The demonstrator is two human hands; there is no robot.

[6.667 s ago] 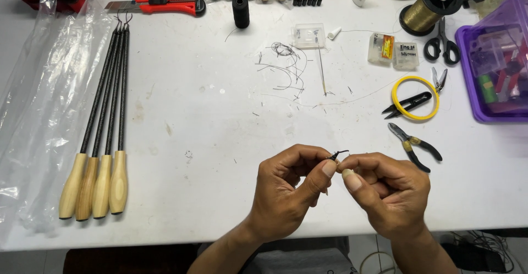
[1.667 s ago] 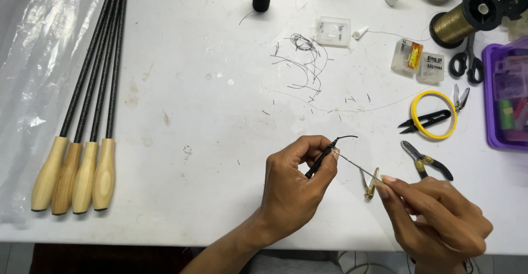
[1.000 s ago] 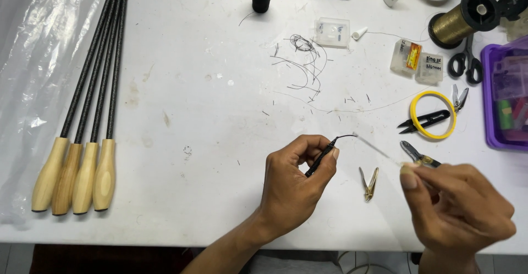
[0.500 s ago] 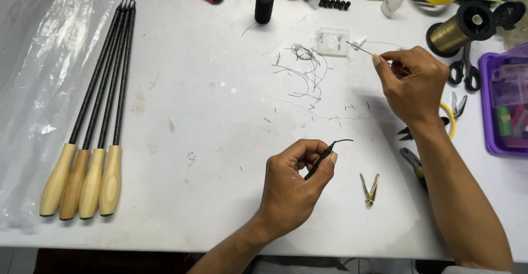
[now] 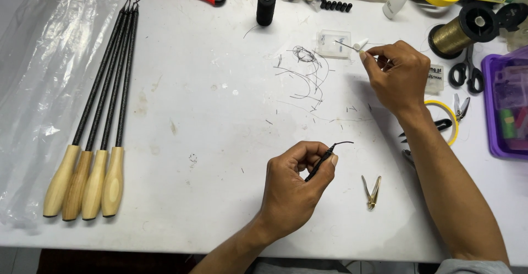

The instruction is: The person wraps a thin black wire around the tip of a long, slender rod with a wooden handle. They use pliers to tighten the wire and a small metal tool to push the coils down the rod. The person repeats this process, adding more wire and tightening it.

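Pinching a thin black rod point(image 5: 319, 166) at table centre, the left hand point(image 5: 294, 188) is closed. The right hand point(image 5: 399, 76) grips a fine needle point(image 5: 346, 45) over the small clear box point(image 5: 334, 43) at 12 o'clock; its contents are indiscernible.

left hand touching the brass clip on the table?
Apart. The head view shows bare white table between the left hand, which pinches a thin black rod, and the brass clip lying to its right.
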